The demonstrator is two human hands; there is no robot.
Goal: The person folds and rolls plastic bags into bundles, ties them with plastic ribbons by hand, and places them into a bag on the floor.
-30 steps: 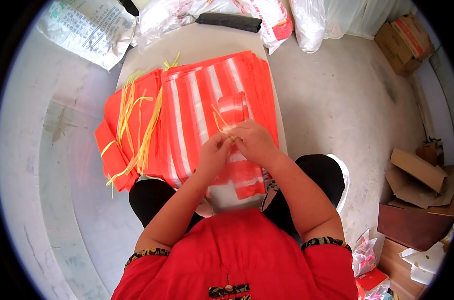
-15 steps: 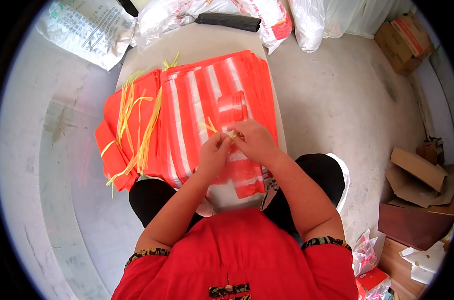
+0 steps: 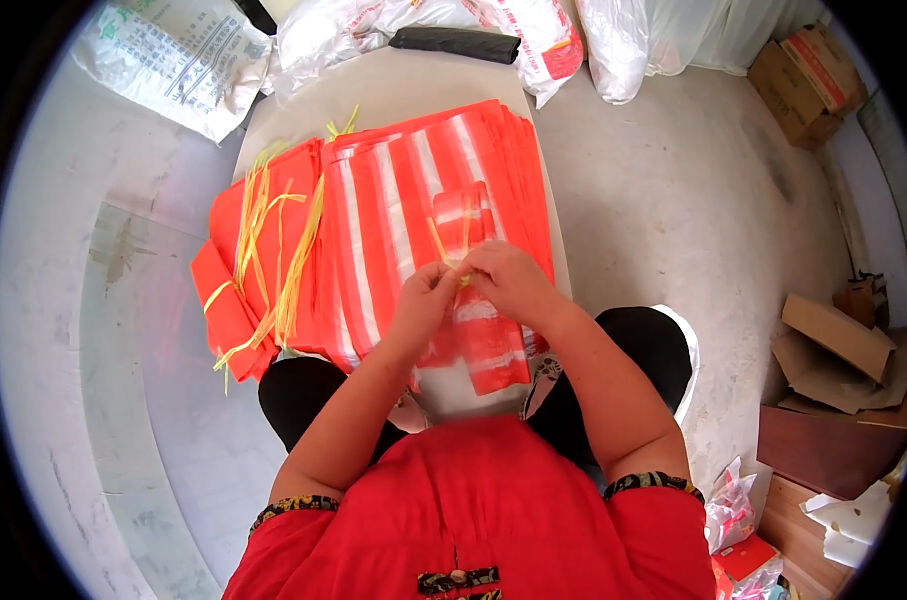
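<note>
A folded red-and-white striped plastic bag bundle (image 3: pixel 491 345) lies lengthwise in front of me, narrowed at its middle. Both hands meet over that waist. My left hand (image 3: pixel 428 296) pinches a yellow plastic tie (image 3: pixel 439 240) between thumb and fingers. From the right, my right hand (image 3: pixel 508 278) closes on the same tie, its fingertips partly hidden. The tie's two ends stick up past my fingers. Beneath the bundle is a thick stack of flat striped bags (image 3: pixel 373 220).
Left of the stack lie plain red bags (image 3: pixel 295 175), loose yellow ties (image 3: pixel 298 285) and a tied red roll (image 3: pixel 218 300). A black roll (image 3: pixel 455 44) and white sacks (image 3: pixel 188 60) are at the far end. Cardboard boxes (image 3: pixel 835 350) stand at right.
The tie's ends have swung from pointing left to pointing up. My fingers have drawn closer together over the bundle, which stays in nearly the same place.
</note>
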